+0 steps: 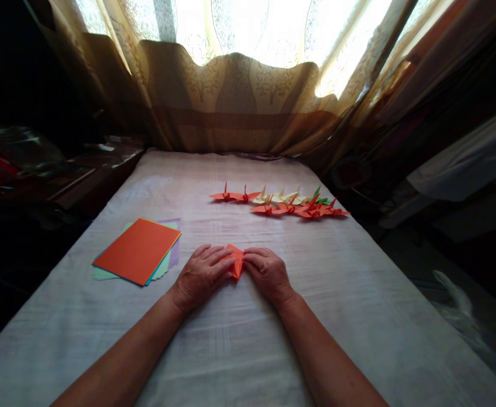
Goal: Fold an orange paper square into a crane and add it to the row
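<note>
Both hands are flat down on a small orange paper piece (236,261) in the near middle of the white cloth-covered table (358,316). It's partly folded, a narrow diamond-ish shape from what pokes out between the fingers, so I'd say this one is somewhere mid-fold and not close to a finished bird yet.

Progress overall looks decent: a row of finished paper cranes (281,203) sits further back and a bit to the right — mostly orange-red, a couple of pale yellow ones and a green one at the far right. To the left, near the table edge, there's a stack of unfolded sheets (137,250) with an orange sheet on top and green, blue and purple edges peeking out below, so plenty left to fold.

The left hand (201,274) presses the left side of the piece, fingers stretched out toward the middle. The right hand (268,272) mirrors it, fingertips pinching or pressing the right edge — can't tell which. Both forearms come in low from the near edge, wrists down on the cloth.
</note>
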`<state>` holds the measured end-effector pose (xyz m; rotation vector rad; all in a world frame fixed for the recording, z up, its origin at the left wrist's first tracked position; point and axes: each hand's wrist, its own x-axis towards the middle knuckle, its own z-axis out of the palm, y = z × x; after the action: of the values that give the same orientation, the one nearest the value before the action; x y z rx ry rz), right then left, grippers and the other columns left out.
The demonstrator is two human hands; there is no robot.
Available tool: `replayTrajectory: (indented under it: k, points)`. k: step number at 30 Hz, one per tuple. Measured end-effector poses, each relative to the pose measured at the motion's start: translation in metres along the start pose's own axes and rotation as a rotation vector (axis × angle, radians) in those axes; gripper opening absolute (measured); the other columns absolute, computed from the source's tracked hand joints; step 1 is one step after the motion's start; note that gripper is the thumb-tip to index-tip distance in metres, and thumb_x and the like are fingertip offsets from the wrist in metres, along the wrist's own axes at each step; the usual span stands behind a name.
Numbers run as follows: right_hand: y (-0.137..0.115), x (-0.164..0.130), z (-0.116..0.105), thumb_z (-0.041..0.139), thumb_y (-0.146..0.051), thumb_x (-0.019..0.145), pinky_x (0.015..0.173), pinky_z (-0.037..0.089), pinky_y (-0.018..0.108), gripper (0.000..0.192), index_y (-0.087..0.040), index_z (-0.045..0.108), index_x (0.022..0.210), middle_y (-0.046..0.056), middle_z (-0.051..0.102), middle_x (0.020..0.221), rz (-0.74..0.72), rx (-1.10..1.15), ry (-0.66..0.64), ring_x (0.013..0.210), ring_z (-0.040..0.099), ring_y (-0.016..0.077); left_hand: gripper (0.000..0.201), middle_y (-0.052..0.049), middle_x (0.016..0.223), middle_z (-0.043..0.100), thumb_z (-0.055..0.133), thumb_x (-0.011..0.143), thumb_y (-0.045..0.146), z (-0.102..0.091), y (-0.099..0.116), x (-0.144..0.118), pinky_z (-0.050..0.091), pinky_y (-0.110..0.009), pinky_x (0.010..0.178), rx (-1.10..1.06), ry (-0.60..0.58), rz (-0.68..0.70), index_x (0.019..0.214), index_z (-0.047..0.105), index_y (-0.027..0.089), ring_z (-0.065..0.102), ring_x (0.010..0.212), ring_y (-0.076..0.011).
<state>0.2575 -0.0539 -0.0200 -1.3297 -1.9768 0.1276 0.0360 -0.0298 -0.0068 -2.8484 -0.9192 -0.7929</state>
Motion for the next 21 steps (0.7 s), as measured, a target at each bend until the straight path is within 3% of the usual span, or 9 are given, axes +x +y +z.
replayTrajectory:
  k: [5,12,16,21]
  points:
    - [-0.001,0.001,0.004,0.065,-0.022,0.089,0.086,0.055,0.032,0.013,-0.027,0.076,0.094,0.006,0.074,0.104,-0.004,-0.048,0.014,0.095,0.068,0.0190,0.028,-0.007,0.124,0.069,0.051,0.099,0.035,0.000,0.000,0.002,0.041,-0.044,0.105,-0.012,-0.062,0.052,0.122,0.064,0.025,0.061,0.120,-0.0248]
    - [-0.003,0.002,0.005,0.060,-0.021,0.091,0.087,0.054,0.033,0.017,-0.024,0.073,0.102,0.007,0.073,0.105,0.017,-0.070,0.000,0.097,0.067,0.0203,0.027,-0.007,0.112,0.074,0.046,0.101,0.031,-0.002,0.002,0.003,0.050,-0.037,0.092,-0.095,-0.079,0.027,0.114,0.067,0.021,0.069,0.104,-0.0215]
    - [-0.005,0.002,0.004,0.054,-0.017,0.092,0.088,0.053,0.034,0.024,-0.020,0.068,0.111,0.008,0.073,0.106,0.017,-0.066,0.014,0.097,0.066,0.0209,0.027,-0.007,0.103,0.076,0.045,0.100,0.030,0.000,0.000,0.000,0.054,-0.034,0.083,-0.154,-0.003,-0.042,0.109,0.069,0.021,0.071,0.097,-0.0218]
    - [-0.012,0.003,0.001,0.052,-0.015,0.091,0.090,0.052,0.035,0.022,-0.020,0.066,0.107,0.008,0.072,0.105,-0.011,-0.060,0.078,0.099,0.064,0.0214,0.019,-0.002,0.091,0.078,0.054,0.094,0.028,-0.001,-0.001,0.000,0.053,-0.027,0.073,-0.336,0.034,-0.239,0.098,0.072,0.024,0.072,0.081,-0.0171]
